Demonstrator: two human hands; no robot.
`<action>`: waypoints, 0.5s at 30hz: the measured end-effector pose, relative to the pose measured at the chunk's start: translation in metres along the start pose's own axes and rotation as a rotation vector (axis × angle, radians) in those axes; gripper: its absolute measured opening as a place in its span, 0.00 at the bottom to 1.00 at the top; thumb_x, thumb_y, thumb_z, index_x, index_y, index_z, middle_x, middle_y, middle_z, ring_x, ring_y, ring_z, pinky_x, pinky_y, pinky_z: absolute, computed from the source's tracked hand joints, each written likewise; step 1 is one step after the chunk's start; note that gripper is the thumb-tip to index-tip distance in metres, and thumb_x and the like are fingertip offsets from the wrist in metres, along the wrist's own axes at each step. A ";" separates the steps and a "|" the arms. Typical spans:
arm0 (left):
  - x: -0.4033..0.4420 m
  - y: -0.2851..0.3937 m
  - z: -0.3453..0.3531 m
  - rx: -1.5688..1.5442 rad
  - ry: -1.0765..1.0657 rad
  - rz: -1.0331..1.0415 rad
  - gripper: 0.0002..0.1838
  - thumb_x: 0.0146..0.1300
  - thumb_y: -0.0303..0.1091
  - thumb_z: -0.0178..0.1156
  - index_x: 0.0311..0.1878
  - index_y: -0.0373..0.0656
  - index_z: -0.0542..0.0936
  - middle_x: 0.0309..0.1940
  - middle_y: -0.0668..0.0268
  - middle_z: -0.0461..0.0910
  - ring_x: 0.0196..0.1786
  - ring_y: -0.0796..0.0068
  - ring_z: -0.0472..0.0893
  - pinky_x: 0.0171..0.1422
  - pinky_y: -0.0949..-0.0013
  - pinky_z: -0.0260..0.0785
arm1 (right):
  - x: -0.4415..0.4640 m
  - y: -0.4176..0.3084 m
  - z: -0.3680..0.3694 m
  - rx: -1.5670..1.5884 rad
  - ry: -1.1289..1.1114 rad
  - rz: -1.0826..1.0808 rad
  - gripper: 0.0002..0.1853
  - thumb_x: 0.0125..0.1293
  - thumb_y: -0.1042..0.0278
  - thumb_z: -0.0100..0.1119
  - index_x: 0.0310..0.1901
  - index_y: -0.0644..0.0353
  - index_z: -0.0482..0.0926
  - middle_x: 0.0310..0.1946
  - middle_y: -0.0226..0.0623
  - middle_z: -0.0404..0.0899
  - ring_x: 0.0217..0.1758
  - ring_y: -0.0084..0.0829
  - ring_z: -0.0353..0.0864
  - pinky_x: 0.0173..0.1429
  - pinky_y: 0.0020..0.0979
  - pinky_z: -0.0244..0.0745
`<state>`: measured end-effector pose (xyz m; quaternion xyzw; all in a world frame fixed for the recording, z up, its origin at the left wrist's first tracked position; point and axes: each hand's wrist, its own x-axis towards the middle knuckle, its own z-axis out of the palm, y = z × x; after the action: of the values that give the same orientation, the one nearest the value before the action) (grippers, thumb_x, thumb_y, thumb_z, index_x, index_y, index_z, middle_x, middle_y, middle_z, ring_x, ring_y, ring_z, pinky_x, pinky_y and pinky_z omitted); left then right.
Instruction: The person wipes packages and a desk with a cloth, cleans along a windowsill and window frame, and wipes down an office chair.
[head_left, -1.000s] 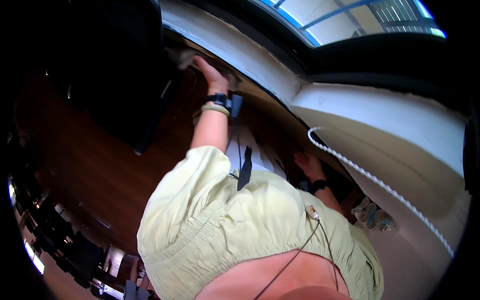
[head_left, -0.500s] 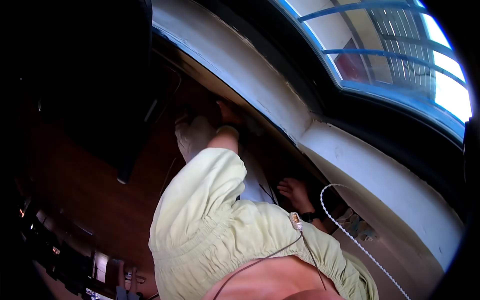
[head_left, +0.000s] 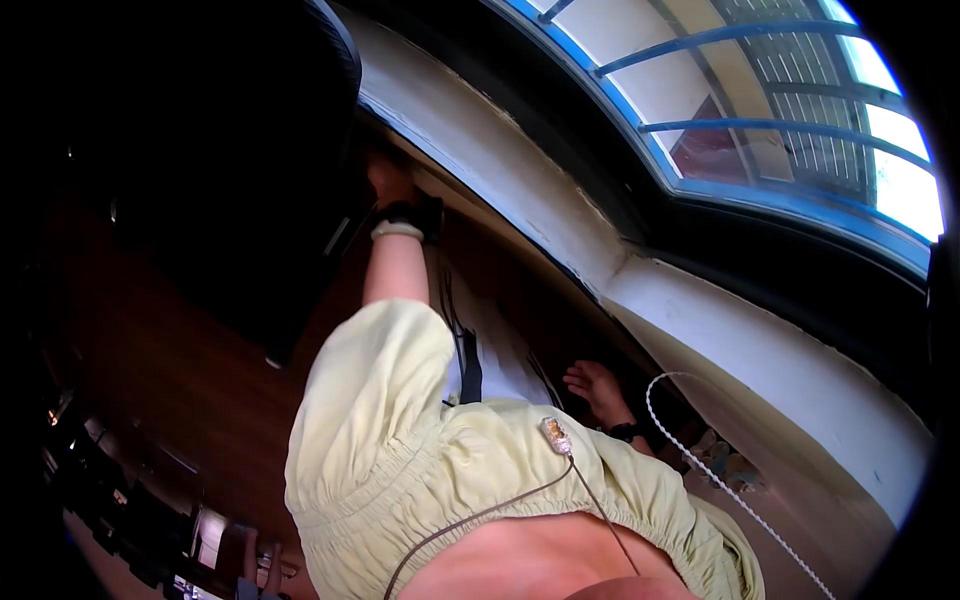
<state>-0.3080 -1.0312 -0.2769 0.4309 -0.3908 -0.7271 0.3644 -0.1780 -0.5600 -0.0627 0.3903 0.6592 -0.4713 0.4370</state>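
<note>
My left hand (head_left: 390, 180) reaches away from my body, beside the low wall and the large dark object at the left. Its fingers are lost in shadow, so what they hold, if anything, is hidden. A dark band and a pale bangle (head_left: 397, 229) circle that wrist. Lower and further right, my right hand (head_left: 592, 385) has its fingers partly spread, and nothing shows in it. That wrist bears a dark watch (head_left: 625, 431). Between my arms lie pale trousers (head_left: 500, 355) with a black strap (head_left: 470, 370) over them.
A white ledge (head_left: 500, 150) runs under a window with blue bars (head_left: 740, 125). A white twisted cord (head_left: 720, 482) hangs at the right. The large black object (head_left: 230, 180) stands over the dark wooden floor (head_left: 150, 340). Another person's legs (head_left: 262, 565) show at the lower left.
My left hand was near a pale blurred thing, drew back toward my body, then reached out again into shadow. My right hand stayed low near the wall. The view has shifted, showing more window.
</note>
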 end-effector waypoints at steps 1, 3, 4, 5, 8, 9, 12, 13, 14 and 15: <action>0.003 0.006 -0.001 0.018 -0.031 0.059 0.35 0.65 0.46 0.56 0.70 0.41 0.57 0.69 0.56 0.61 0.69 0.54 0.62 0.73 0.56 0.52 | -0.002 -0.005 0.001 -0.004 -0.002 -0.029 0.18 0.71 0.59 0.51 0.54 0.62 0.72 0.48 0.44 0.79 0.49 0.37 0.81 0.53 0.36 0.76; -0.018 0.013 0.006 -0.052 -0.153 0.080 0.35 0.65 0.46 0.57 0.70 0.41 0.58 0.68 0.57 0.62 0.68 0.53 0.63 0.73 0.55 0.53 | -0.003 -0.011 0.001 -0.032 -0.025 -0.080 0.17 0.71 0.59 0.51 0.54 0.62 0.72 0.48 0.43 0.79 0.48 0.36 0.82 0.51 0.35 0.77; -0.031 0.018 0.016 -0.587 -0.139 -0.249 0.33 0.66 0.46 0.56 0.70 0.44 0.59 0.68 0.58 0.63 0.67 0.54 0.64 0.72 0.55 0.54 | -0.003 -0.011 0.000 -0.048 -0.040 -0.106 0.17 0.71 0.60 0.51 0.54 0.62 0.72 0.48 0.43 0.79 0.47 0.35 0.82 0.51 0.35 0.77; -0.074 0.073 0.038 -0.552 -0.128 -0.187 0.31 0.71 0.39 0.51 0.73 0.44 0.54 0.69 0.61 0.61 0.67 0.62 0.63 0.72 0.60 0.52 | 0.000 -0.009 -0.003 -0.041 -0.063 -0.121 0.16 0.71 0.60 0.51 0.54 0.61 0.72 0.48 0.42 0.79 0.46 0.34 0.82 0.50 0.33 0.78; -0.127 0.089 0.049 -0.507 -0.146 -0.177 0.32 0.71 0.39 0.50 0.73 0.41 0.52 0.70 0.60 0.59 0.69 0.63 0.61 0.74 0.63 0.50 | 0.009 -0.002 -0.012 -0.103 -0.088 -0.126 0.18 0.70 0.60 0.50 0.55 0.61 0.72 0.49 0.43 0.79 0.49 0.35 0.81 0.51 0.35 0.77; -0.129 0.094 0.053 -0.470 -0.129 -0.128 0.32 0.71 0.39 0.50 0.73 0.40 0.51 0.71 0.59 0.58 0.70 0.64 0.60 0.74 0.64 0.49 | 0.012 -0.002 -0.014 -0.124 -0.084 -0.116 0.17 0.70 0.59 0.51 0.55 0.60 0.72 0.49 0.41 0.79 0.48 0.34 0.81 0.50 0.34 0.76; -0.122 0.113 0.063 -0.387 -0.058 -0.072 0.33 0.71 0.41 0.49 0.73 0.37 0.51 0.71 0.57 0.57 0.71 0.64 0.58 0.75 0.65 0.47 | 0.016 0.006 -0.028 -0.079 -0.052 -0.104 0.18 0.69 0.57 0.51 0.55 0.60 0.72 0.49 0.41 0.79 0.49 0.34 0.81 0.51 0.34 0.76; -0.102 0.129 0.067 -0.377 -0.014 -0.107 0.33 0.71 0.42 0.49 0.72 0.36 0.52 0.72 0.57 0.56 0.72 0.64 0.58 0.76 0.65 0.46 | 0.018 0.010 -0.034 -0.076 -0.034 -0.108 0.19 0.69 0.55 0.51 0.55 0.60 0.72 0.49 0.41 0.79 0.49 0.35 0.81 0.52 0.35 0.76; -0.078 0.141 0.069 -0.369 0.031 -0.141 0.33 0.71 0.43 0.49 0.72 0.35 0.53 0.72 0.56 0.55 0.72 0.65 0.57 0.76 0.65 0.45 | 0.015 0.011 -0.035 -0.078 -0.014 -0.117 0.20 0.69 0.55 0.51 0.55 0.60 0.72 0.49 0.41 0.79 0.49 0.36 0.81 0.52 0.36 0.76; -0.044 0.134 0.064 -0.334 -0.015 -0.036 0.34 0.70 0.44 0.50 0.72 0.37 0.53 0.72 0.57 0.54 0.71 0.64 0.59 0.75 0.63 0.47 | 0.009 0.010 -0.035 -0.082 0.007 -0.124 0.20 0.68 0.55 0.51 0.55 0.60 0.72 0.49 0.42 0.79 0.49 0.36 0.81 0.52 0.36 0.75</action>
<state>-0.3241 -1.0342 -0.1231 0.3658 -0.2595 -0.7915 0.4151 -0.1791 -0.5232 -0.0677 0.3321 0.7023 -0.4689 0.4204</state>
